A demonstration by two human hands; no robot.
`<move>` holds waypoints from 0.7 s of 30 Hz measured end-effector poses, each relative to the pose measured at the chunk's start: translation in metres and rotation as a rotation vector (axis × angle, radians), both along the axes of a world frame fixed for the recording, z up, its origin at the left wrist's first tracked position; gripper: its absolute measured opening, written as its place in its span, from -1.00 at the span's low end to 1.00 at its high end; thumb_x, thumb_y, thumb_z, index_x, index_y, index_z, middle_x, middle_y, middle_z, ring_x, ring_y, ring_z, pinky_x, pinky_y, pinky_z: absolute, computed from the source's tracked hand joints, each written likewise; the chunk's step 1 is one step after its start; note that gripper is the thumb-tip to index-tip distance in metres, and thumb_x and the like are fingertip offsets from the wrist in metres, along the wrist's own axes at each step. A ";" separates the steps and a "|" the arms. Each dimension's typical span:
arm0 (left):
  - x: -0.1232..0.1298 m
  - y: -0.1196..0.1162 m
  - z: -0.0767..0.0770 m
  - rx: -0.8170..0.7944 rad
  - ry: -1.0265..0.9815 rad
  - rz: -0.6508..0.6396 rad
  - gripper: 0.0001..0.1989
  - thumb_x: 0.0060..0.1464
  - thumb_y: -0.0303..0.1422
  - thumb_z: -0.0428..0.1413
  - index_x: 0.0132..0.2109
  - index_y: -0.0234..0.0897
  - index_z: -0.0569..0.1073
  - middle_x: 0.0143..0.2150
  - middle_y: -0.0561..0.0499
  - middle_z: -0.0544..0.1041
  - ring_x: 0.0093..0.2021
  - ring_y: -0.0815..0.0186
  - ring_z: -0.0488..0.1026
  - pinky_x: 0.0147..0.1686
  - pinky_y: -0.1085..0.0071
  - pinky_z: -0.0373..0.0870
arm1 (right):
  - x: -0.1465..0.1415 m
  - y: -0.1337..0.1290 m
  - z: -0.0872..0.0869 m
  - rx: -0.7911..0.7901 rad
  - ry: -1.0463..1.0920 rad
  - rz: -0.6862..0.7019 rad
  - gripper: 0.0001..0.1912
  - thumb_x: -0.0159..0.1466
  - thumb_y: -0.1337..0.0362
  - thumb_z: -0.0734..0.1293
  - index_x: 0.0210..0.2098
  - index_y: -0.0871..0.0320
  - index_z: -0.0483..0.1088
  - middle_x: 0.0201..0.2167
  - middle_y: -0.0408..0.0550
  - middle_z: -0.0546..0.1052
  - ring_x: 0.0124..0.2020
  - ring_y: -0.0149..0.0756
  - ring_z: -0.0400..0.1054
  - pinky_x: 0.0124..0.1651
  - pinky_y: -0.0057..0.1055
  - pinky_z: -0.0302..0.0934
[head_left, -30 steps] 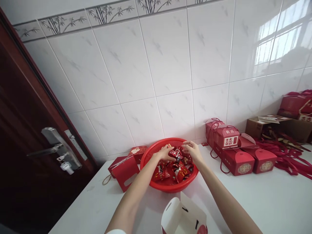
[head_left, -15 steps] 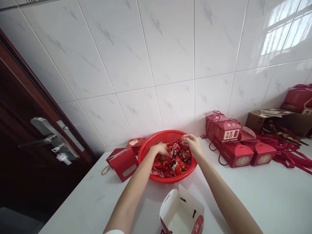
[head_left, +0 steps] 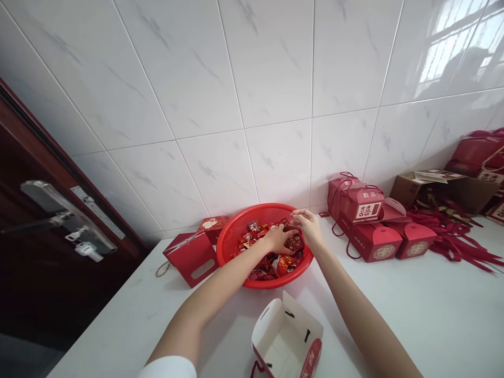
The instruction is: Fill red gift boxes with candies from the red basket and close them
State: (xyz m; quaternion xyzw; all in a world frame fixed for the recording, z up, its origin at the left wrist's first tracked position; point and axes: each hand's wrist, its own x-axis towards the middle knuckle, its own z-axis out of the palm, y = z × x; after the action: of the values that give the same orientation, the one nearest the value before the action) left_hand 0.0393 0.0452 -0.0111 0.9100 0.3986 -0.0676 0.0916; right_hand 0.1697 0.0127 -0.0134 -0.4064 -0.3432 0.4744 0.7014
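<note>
A round red plastic basket by the wall holds many wrapped candies in red and dark wrappers. My left hand is down among the candies at the basket's right half, fingers spread over a dark red packet. At the basket's right rim is my right hand, its fingertips drawn together; whatever they hold, if anything, is too small to name. Nearer to me, between my forearms, an open box, white inside and red outside, shows no candies in its visible part.
Red boxes with cords are stacked right of the basket. Farther right lie red ribbons and a brown carton. Left of the basket stands a red box. A door handle is at the far left.
My left hand has moved right across the candies, closer to my right hand, and its fingers have spread. My right hand stays at the rim. The view has shifted slightly.
</note>
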 end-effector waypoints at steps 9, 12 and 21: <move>-0.023 0.019 0.010 -0.123 -0.014 0.089 -0.66 -0.30 -0.49 0.30 -0.25 -0.16 0.63 -0.31 0.02 0.63 -0.21 0.10 0.57 -0.20 0.37 0.44 | 0.000 -0.001 -0.001 0.006 -0.027 0.010 -0.81 -0.11 0.21 0.42 -0.49 0.12 0.44 -0.53 -0.20 0.47 -0.51 -0.38 0.36 -0.32 -0.36 0.30; -0.043 0.021 0.020 -0.112 -0.162 0.126 -0.70 -0.28 -0.48 0.29 -0.27 -0.21 0.61 -0.37 0.07 0.61 -0.28 0.19 0.55 -0.29 0.44 0.41 | 0.000 -0.001 -0.001 0.001 -0.046 0.020 -0.80 -0.09 0.19 0.45 -0.48 0.11 0.44 -0.53 -0.20 0.47 -0.49 -0.38 0.36 -0.31 -0.37 0.30; -0.049 0.016 0.030 0.074 -0.674 0.145 -0.65 -0.10 -0.48 0.18 -0.09 -0.27 0.56 -0.11 -0.01 0.63 -0.09 0.18 0.54 -0.07 0.35 0.43 | -0.006 -0.008 0.005 -0.038 -0.193 0.268 -0.61 -0.12 0.07 0.59 -0.44 0.14 0.46 -0.49 -0.15 0.56 -0.44 -0.34 0.42 -0.37 -0.43 0.26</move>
State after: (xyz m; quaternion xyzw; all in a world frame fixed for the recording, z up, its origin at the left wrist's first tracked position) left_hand -0.0099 0.0609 0.0194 0.8532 0.4118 0.2581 0.1895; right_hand 0.1641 0.0049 -0.0088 -0.4137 -0.4513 0.5289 0.5878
